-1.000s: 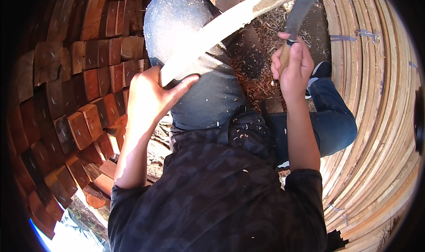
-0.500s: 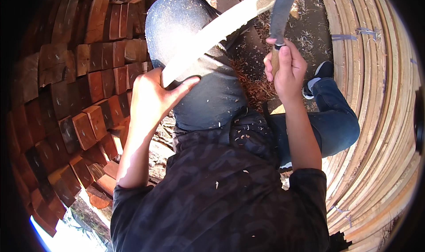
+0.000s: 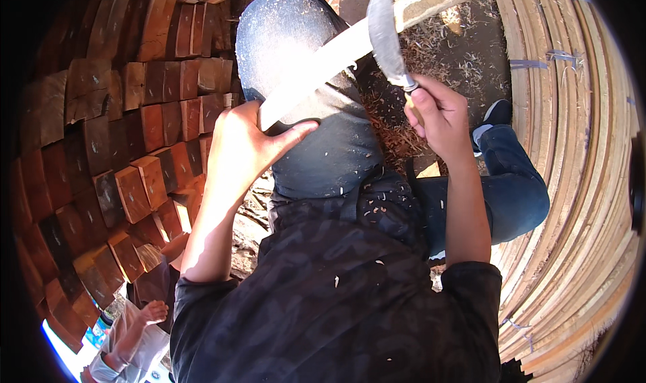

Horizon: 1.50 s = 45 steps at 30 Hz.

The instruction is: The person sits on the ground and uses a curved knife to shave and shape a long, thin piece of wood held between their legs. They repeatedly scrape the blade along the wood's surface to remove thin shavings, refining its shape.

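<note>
A long pale wooden slat (image 3: 328,63) slants up and to the right across my raised left thigh, its near end at my left hand (image 3: 243,144). The fingers of that hand wrap the slat's end, with the thumb spread along the thigh. My right hand (image 3: 441,117) is closed around the wooden handle of a knife with a broad curved blade (image 3: 385,36). The blade crosses over the slat beyond my knee; whether its edge touches the wood I cannot tell. Sunlight washes out the slat's near part.
Stacked reddish-brown wood blocks (image 3: 134,188) rise on the left. Bundled long pale slats (image 3: 572,154), tied with strips, line the right. Shavings lie on the ground (image 3: 471,53) and my clothes. Another person's hand (image 3: 154,312) and light sleeve show at the lower left.
The knife has swung left and down, so its blade now lies across the slat. My left hand and the slat have shifted slightly right. Another person has come into view at the lower left.
</note>
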### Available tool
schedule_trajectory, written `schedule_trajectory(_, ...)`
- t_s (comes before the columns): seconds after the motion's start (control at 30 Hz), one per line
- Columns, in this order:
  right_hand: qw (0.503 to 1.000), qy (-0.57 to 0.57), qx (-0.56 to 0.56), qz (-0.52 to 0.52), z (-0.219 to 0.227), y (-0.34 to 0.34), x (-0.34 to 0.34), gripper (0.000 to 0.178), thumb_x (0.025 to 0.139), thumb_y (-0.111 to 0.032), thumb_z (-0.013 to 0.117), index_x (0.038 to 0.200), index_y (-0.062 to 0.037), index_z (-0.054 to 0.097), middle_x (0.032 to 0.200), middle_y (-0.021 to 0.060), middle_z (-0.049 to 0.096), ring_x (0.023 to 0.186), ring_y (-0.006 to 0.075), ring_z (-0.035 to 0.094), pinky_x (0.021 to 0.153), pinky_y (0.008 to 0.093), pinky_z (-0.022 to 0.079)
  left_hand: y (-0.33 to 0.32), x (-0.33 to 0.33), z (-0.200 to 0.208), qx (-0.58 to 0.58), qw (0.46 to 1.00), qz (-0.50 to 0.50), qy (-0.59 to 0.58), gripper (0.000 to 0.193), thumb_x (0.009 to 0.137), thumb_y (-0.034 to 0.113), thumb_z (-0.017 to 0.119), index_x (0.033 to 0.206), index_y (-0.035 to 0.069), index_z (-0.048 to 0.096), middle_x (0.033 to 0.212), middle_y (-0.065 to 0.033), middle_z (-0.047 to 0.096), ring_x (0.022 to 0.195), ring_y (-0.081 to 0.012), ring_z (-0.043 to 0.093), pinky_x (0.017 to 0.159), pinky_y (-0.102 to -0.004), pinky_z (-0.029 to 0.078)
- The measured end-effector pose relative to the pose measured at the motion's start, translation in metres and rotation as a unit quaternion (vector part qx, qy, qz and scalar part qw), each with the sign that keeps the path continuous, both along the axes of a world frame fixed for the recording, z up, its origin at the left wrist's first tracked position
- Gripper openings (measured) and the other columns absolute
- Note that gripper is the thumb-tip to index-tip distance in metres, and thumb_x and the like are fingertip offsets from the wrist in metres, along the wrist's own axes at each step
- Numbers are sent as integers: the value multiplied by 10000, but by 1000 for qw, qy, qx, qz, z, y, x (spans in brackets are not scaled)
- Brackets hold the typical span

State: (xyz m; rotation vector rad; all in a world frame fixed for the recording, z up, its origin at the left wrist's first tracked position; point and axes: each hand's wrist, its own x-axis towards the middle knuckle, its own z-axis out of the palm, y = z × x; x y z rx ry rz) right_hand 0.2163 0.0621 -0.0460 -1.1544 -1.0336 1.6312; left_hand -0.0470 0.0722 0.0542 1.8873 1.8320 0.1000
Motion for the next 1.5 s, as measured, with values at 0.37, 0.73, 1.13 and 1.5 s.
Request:
schedule_trajectory(0.37, 998, -19, 54, -19, -10, -9, -12, 259, 927, -134, 591, 1115, 43, 613, 666, 32, 584, 583, 58, 542, 528, 219, 437, 3, 0, -1, -9, 998, -38, 49, 450, 674, 337, 863, 764, -52, 655, 549, -122, 591, 504, -116, 554, 516, -313, 469)
schedule_trajectory(0.73, 990, -83, 114, 13, -10, -7, -11, 220, 935, -120, 586, 1071, 49, 623, 632, 13, 568, 551, 57, 515, 510, 213, 410, 3, -3, -1, -19, 998, -36, 49, 489, 671, 367, 858, 835, -55, 672, 587, -144, 613, 530, -137, 585, 542, -330, 482)
schedule_trajectory(1.13, 998, 8, -32, 57, -1, -7, -12, 355, 1019, -277, 443, 978, 22, 630, 539, 13, 493, 418, 44, 402, 393, 204, 306, 4, -4, 1, -36, 997, -30, 54, 559, 651, 411, 857, 957, -27, 692, 657, -182, 633, 586, -225, 636, 595, -356, 496)
schedule_trajectory(1.5, 985, 2, 24, -173, 7, -14, -33, 387, 1029, -296, 406, 958, 14, 626, 568, 11, 504, 424, 71, 421, 398, 213, 333, 5, -3, 2, -32, 999, -12, 40, 590, 615, 441, 865, 763, -82, 635, 641, -216, 621, 612, -299, 661, 606, -382, 507)
